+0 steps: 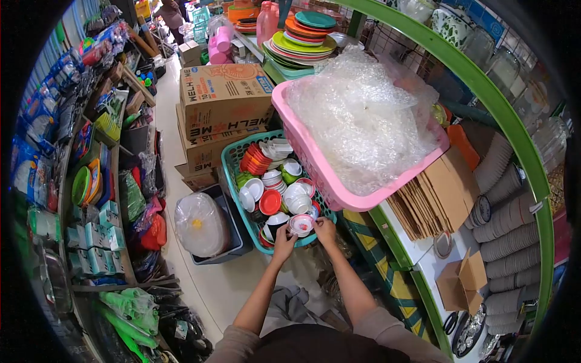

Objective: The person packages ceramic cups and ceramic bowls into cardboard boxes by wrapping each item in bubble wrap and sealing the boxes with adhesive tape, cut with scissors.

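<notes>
Over the near edge of a teal basket point(229, 172), both hands are at a small white bowl point(301, 225) with a red pattern inside. My left hand point(284, 243) grips its left side, fingers bent against the rim. On the right side, my right hand point(325, 232) closes its fingers on the same bowl. The basket holds several small bowls and cups, among them a red bowl point(270, 202), a stack of red dishes point(255, 158) and white cups point(297, 198).
A pink basket point(357, 201) of clear plastic wrap overhangs the teal one at right. Cardboard boxes point(227, 100) stand behind. Left are a grey bin point(224, 257) and packed shelves. At right, a green-framed shelf holds stacked bowls point(514, 257), flattened cardboard point(433, 193) and a small open box point(461, 281).
</notes>
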